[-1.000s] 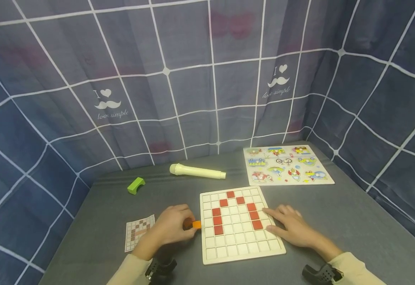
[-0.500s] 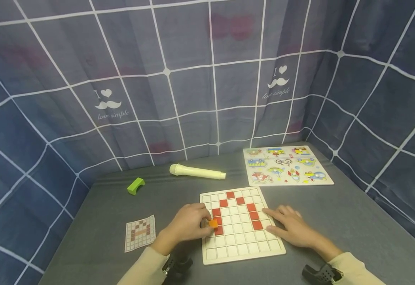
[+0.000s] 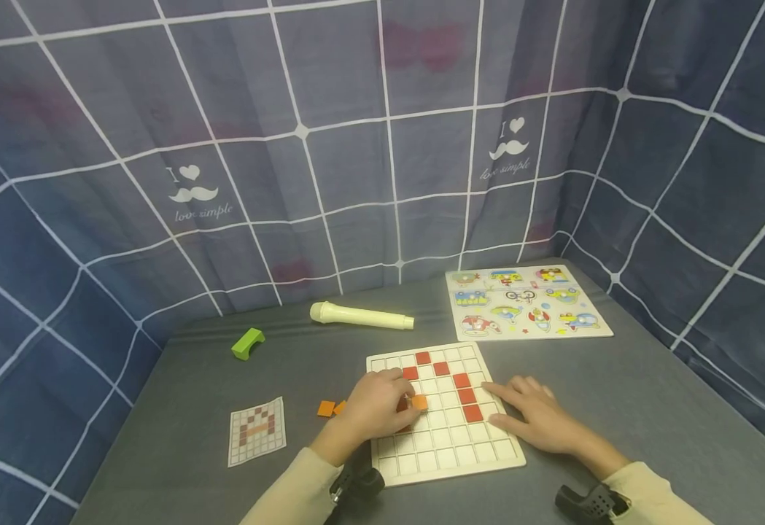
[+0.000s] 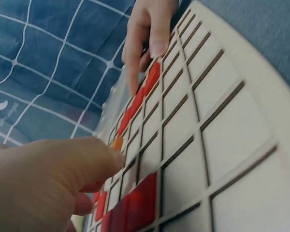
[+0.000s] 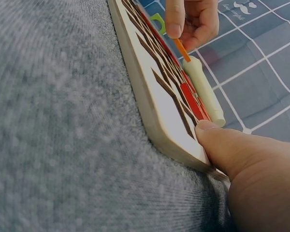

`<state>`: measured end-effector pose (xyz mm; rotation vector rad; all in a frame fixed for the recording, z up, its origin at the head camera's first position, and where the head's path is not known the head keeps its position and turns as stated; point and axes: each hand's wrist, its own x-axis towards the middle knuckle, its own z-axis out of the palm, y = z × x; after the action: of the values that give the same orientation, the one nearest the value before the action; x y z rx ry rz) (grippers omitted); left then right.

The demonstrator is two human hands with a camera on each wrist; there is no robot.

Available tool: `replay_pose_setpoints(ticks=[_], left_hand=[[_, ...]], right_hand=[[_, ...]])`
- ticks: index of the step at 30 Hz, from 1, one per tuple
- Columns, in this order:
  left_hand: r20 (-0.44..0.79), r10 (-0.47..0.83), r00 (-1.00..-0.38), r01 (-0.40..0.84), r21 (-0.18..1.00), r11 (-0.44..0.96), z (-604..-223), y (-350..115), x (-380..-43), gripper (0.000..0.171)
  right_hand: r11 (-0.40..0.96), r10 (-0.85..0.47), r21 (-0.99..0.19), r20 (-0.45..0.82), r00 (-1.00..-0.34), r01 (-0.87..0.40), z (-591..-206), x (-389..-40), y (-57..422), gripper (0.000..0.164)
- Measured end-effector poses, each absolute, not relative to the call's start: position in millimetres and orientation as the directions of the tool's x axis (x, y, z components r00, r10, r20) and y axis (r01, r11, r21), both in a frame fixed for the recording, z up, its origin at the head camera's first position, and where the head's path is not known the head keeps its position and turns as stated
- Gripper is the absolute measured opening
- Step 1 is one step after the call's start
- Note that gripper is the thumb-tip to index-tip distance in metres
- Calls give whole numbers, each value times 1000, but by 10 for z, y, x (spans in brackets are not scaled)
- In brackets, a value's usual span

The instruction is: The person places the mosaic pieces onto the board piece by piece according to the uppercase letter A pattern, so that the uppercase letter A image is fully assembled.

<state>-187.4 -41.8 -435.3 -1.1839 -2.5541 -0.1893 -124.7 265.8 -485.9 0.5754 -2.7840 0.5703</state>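
My left hand (image 3: 377, 402) pinches a small orange square tile (image 3: 419, 402) between thumb and fingers, above the left half of a white grid board (image 3: 448, 463). Red tiles (image 3: 466, 396) sit in several of the board's cells; the left hand covers part of the left-hand group. In the right wrist view the orange tile (image 5: 182, 50) is tilted, held over the board. My right hand (image 3: 534, 417) lies at the board's right edge, thumb and index finger extended and touching it. More orange tiles (image 3: 326, 408) lie on the table beside the left wrist, partly hidden by it.
A small pattern card (image 3: 257, 432) lies left of the board. Behind are a green arch block (image 3: 248, 343), a pale yellow toy microphone (image 3: 361, 316) and a picture puzzle board (image 3: 528, 303). A blue checked curtain (image 3: 349, 168) borders the table at the back and sides.
My left hand has carried the orange tile rightward from beside the board to over its cells. Orange tiles on the table have come into sight. The right hand stays at the board's edge.
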Motion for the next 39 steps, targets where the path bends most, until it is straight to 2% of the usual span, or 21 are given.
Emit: replay_pose_setpoints(ticks=[7,14,19,34,39], left_hand=[[385,661,-644,716,-1,698,-4402,-299,-1859,20],[334,654,-679,693,-5,721,-4370,-158,-1858,27],[285,640,-714,676,42,735,-4372,-75,-1875,28],[242,683,-689,716,81,694,-4380,55,-1924,28],[273,702,-657,742,69,667,-4376,86,-1919,25]], right_hand=[[846,-330,-320,313,-890,-426,-4844,-1247,2660,50],[847,-328,-324,309,-893,-422,-4861,-1252,2657,49],[843,-329,-330,307,-893,-424,-4859,-1250,2656,49],[846,-326,-328,304,-895,-420,-4846,-1254,2654,49],[849,-323,-330,295,-899,-413,-4840,-1250,2652,49]])
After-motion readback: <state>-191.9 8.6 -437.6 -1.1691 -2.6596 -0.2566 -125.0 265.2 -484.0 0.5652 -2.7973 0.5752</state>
